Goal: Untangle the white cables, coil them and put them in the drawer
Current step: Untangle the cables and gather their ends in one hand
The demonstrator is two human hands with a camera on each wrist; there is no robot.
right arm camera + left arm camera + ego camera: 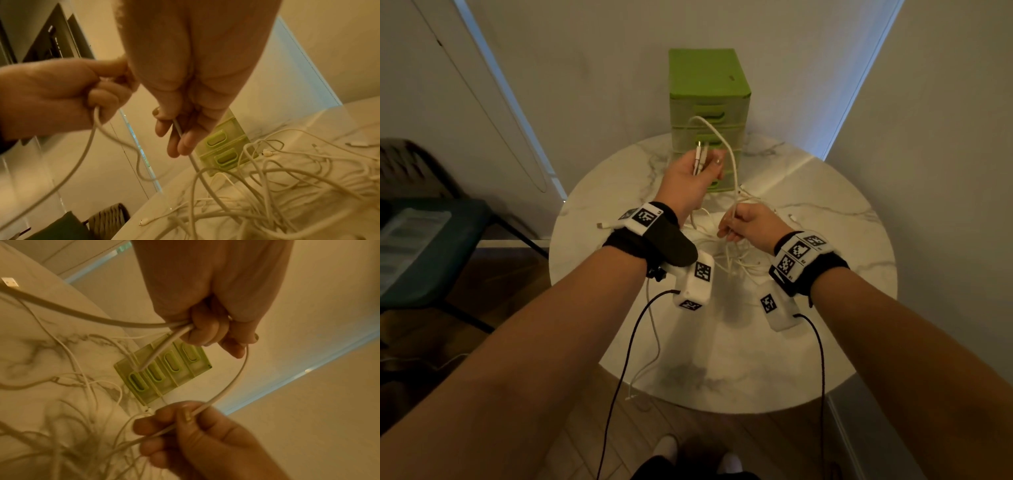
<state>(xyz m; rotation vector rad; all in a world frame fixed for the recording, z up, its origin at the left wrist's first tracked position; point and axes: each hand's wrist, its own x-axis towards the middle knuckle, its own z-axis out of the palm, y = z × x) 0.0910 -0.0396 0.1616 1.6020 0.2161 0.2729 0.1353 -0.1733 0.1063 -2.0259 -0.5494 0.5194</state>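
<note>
Overhead, the left hand [693, 178] is raised, fingers curled round two cable ends [699, 161] whose plugs stick up past the fingertips. The right hand [748, 224] pinches the same cable [726, 144] lower down, above the tangle [729, 257] on the table [825, 308]; the hands half hide the drawers [705, 113].

From the left wrist, the curled fingers [205, 331] clamp the cable, the tangle [61, 443] blurred.

From the right wrist, thumb and fingers [180, 141] pinch the cable; its run through the tangle [287, 186] is unclear.
</note>
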